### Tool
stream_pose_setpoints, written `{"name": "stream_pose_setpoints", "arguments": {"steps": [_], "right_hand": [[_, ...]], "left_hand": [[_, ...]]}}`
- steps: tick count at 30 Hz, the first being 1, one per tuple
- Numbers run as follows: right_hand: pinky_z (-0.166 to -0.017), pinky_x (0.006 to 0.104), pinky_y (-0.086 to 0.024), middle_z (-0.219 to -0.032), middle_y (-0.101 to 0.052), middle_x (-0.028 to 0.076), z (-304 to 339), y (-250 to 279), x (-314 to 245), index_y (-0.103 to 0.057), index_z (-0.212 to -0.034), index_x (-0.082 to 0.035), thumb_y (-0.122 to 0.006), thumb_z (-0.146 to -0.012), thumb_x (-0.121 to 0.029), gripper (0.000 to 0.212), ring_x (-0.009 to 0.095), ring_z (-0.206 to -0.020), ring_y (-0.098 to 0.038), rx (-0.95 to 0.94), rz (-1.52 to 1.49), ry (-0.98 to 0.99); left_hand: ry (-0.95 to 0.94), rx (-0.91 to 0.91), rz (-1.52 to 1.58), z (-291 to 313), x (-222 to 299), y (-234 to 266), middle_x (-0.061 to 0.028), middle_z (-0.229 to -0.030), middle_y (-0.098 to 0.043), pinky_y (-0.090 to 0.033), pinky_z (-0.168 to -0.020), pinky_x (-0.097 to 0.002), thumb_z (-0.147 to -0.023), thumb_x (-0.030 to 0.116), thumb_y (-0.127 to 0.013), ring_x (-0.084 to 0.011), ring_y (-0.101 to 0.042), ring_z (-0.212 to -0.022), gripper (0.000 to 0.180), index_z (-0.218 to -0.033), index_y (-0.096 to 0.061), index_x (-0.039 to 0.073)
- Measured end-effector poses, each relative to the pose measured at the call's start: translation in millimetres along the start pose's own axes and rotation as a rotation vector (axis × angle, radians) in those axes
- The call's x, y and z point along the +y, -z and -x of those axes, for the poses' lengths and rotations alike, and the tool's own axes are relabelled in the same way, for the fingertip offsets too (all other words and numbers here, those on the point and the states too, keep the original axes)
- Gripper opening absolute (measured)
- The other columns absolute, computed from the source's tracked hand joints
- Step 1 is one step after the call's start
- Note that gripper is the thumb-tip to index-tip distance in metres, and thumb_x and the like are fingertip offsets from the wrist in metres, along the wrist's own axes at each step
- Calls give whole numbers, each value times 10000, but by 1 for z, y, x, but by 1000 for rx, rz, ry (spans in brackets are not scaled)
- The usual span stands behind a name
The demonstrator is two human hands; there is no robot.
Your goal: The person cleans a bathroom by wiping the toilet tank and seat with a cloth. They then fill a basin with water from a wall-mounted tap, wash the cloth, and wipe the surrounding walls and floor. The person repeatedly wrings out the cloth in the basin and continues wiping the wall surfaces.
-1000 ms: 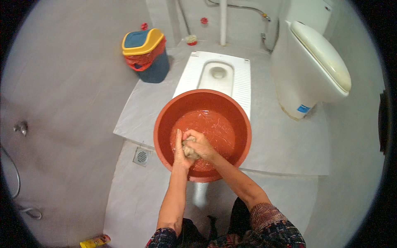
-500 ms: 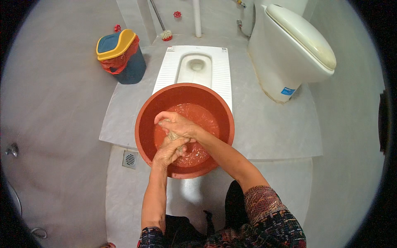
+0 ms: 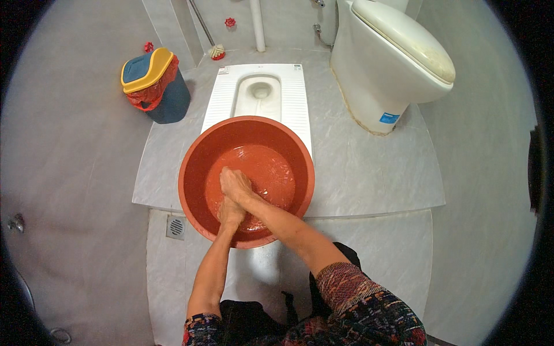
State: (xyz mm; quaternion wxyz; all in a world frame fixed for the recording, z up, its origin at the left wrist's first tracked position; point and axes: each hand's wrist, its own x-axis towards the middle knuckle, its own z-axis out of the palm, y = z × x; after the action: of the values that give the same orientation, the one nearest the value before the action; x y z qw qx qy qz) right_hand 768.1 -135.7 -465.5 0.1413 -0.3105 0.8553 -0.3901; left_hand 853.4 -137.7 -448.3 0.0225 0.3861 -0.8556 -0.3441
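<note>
A reddish-brown plastic basin holds shallow, rippling water. Inside it, just over the water, my right hand is closed in a fist, its back turned up. Close below and against it is my left hand, closed too, with most of its fingers hidden by the right hand and wrist. A crumpled pale cloth showed between the two hands half a second ago; now their grip hides it.
Under the basin's far side lies a white squat toilet set in a raised grey step. A sit-down toilet stands at right, a lidded bin at far left. A brush leans behind; a floor drain lies left.
My hands have drawn together and turned, the right one closing from spread fingers into a fist. The cloth between them has gone out of sight. The whole view has shifted slightly.
</note>
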Motion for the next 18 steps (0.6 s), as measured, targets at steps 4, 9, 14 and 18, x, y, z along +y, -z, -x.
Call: {"name": "stream_pose_setpoints", "arguments": {"steps": [4,9,14,18], "right_hand": [[-550,458,-460,-683,-607,194,11,-11,1,-557,-777,0,-500,-860,-215,237,349,-606,-596,177,-50,-88],[-422,239,-393,-547,-478,16,11,25,5,-527,-774,-15,-558,-870,-178,191,72,-463,-447,-24,-934,-124],[-435,201,-364,-579,-478,-1,34,72,-49,-540,-821,-27,-541,-891,-186,174,48,-491,-429,-251,-1157,83],[-469,211,-392,-602,-482,3,40,85,-71,-534,-854,-8,-511,-897,-166,165,58,-531,-451,-338,-985,267]], "left_hand": [[67,-120,-228,-8,-21,-6,-205,-1008,-626,-467,-802,-416,-757,233,-618,-357,-593,-963,396,-1053,-546,-20],[5,-575,575,-17,-17,33,-135,-955,-606,-538,-665,-381,-715,197,-716,-251,-621,-856,535,-1130,-439,5],[109,-884,1368,1,-17,72,-156,-989,-592,-592,-626,-413,-799,124,-622,-248,-618,-885,387,-1131,-457,10],[86,-1002,1211,12,-2,95,-172,-890,-611,-581,-535,-342,-787,46,-614,-242,-647,-772,352,-1105,-471,-6]]}}
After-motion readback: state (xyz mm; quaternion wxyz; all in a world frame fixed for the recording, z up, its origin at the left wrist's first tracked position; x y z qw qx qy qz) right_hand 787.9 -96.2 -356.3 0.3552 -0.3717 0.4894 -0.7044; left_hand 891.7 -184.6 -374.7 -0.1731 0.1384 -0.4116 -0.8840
